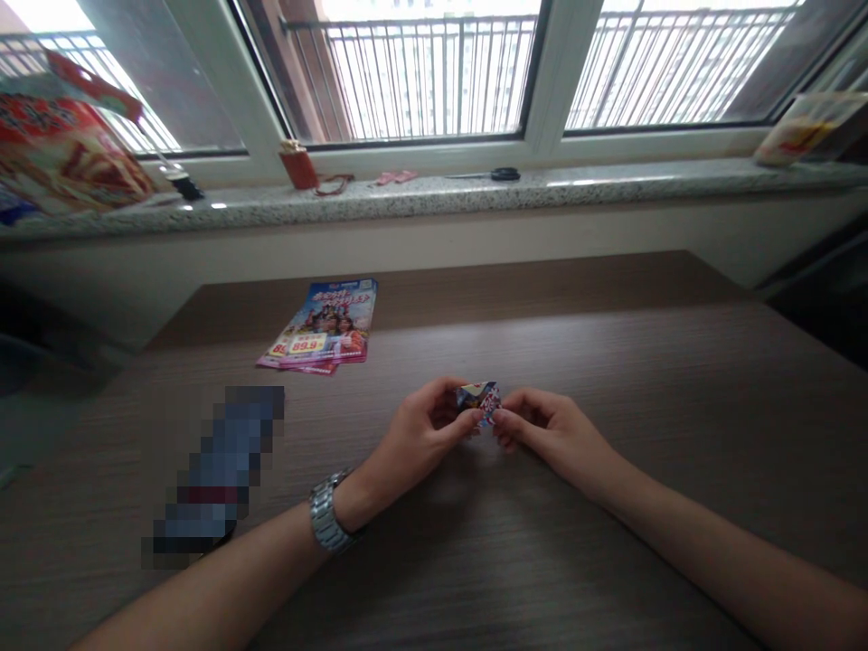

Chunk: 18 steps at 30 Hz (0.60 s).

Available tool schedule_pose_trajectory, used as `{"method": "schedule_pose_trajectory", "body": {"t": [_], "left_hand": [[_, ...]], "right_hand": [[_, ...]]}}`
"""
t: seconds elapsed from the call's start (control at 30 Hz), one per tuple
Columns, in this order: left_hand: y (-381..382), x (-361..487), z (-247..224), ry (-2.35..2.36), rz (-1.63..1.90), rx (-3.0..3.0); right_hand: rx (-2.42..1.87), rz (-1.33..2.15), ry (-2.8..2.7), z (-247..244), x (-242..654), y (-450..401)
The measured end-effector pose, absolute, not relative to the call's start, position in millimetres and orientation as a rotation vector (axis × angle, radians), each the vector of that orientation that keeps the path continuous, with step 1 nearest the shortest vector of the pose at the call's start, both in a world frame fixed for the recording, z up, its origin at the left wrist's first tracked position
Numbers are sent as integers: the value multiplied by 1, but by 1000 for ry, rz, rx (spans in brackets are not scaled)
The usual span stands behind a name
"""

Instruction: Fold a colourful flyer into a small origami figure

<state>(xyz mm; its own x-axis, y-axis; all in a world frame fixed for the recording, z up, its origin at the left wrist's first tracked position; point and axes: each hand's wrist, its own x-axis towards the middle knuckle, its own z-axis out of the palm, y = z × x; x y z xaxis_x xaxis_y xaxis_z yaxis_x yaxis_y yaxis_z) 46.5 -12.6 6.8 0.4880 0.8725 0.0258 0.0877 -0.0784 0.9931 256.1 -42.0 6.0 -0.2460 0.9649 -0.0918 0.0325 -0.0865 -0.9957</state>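
A small folded piece of printed paper (478, 396), blue, red and white, is held up just above the middle of the table. My left hand (434, 420) grips its left side, thumb across the front and fingers behind. At its right edge my right hand (542, 423) pinches it between thumb and fingertips. The fingers hide parts of the paper, so its full folded shape cannot be made out. A stack of colourful printed flyers (332, 324) lies flat on the table, beyond my left hand. A metal-band watch (330, 514) is on my left wrist.
On the wooden table (651, 380), a blurred-out dark flat object (223, 461) lies left of my left forearm. The granite windowsill (407, 201) holds scissors (503, 174), a red container (298, 167), pink scraps (395, 177) and a large food bag (68, 149).
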Motion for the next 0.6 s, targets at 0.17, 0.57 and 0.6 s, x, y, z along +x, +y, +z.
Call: {"method": "schedule_pose_trajectory", "body": {"t": [0.17,0.57,0.6], "left_hand": [[-13,47,12,834,727,1535],[-16,46,22,953,726,1772],[-16,46,22,965,716,1794]], "right_hand": [[-1177,1506,-1212,9,254,-41],[-1096,1616,-1306,4,253,-43],[-1104,1579,-1340,4,253,-43]]}}
